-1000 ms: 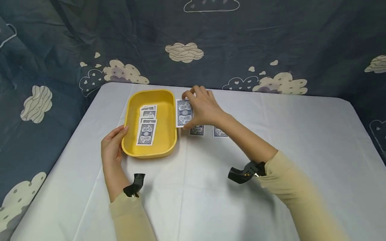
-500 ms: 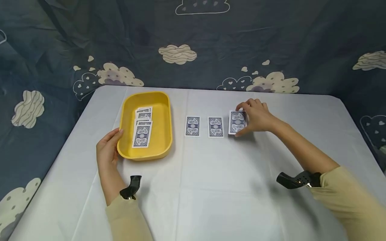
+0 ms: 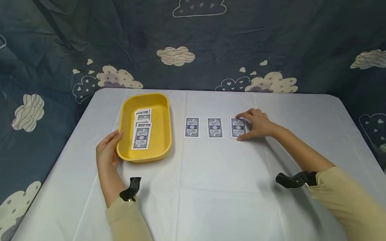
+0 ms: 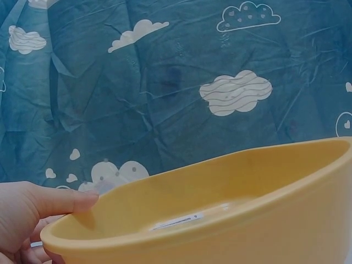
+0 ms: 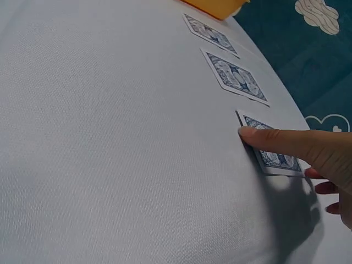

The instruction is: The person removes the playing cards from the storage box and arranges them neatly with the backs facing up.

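My left hand [image 3: 108, 149] grips the left rim of a yellow tray [image 3: 166, 134], thumb over the edge in the left wrist view. Inside the tray lie several overlapping playing cards [image 3: 141, 138], backs up. Over to the right, my right hand [image 3: 257, 124] pinches a blue-backed playing card [image 3: 237, 127] by its near and far edges, thumb on the near one. That card is at the table surface, at the right end of a row. To its left lie a middle card [image 3: 214, 128] and a left card [image 3: 192, 127], both face down and apart from each other.
A white cloth covers the table [image 3: 211, 187]. Behind it hangs a dark curtain [image 3: 129, 40] with cloud prints. Each wrist wears a black camera mount, one on the left wrist [image 3: 131, 189] and one on the right wrist [image 3: 297, 180].
My right hand has carried a card from beside the tray to the right end of the row and lowered it to the table. The left hand keeps its hold on the tray.
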Motion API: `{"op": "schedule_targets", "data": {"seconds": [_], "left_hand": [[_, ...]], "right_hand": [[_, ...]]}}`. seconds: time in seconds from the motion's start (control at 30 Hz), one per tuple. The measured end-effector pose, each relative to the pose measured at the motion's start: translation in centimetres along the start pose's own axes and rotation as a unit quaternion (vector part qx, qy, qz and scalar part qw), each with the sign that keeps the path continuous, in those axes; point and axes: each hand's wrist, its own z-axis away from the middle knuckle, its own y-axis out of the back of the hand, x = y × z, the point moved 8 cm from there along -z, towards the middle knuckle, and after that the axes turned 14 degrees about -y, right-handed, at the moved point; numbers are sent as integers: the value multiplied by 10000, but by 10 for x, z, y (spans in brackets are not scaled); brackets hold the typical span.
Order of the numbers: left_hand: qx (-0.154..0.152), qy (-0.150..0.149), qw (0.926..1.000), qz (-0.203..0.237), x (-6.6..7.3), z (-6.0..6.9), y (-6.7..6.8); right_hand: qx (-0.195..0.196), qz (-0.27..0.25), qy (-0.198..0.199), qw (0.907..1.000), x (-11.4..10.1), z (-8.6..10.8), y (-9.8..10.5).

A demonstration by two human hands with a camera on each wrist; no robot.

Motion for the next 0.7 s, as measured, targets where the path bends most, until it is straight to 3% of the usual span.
{"op": "schedule_targets", "data": {"seconds": [0.23,0.47,0.57,0.7], "left_hand": [[59,223,9996,150,-2,-1,1],[24,265,9994,216,-2,-1,-1],[16,255,9994,212,-2,-1,-1],[20,236,9995,192,-2,-1,0]], "right_hand": [[-54,81,-109,9999,0,-3,-3],[-161,120,-223,9995,-3,-2,2],[88,265,-303,9991,-10,-4,12],[729,451,-259,9960,-36,-9,29]]}}
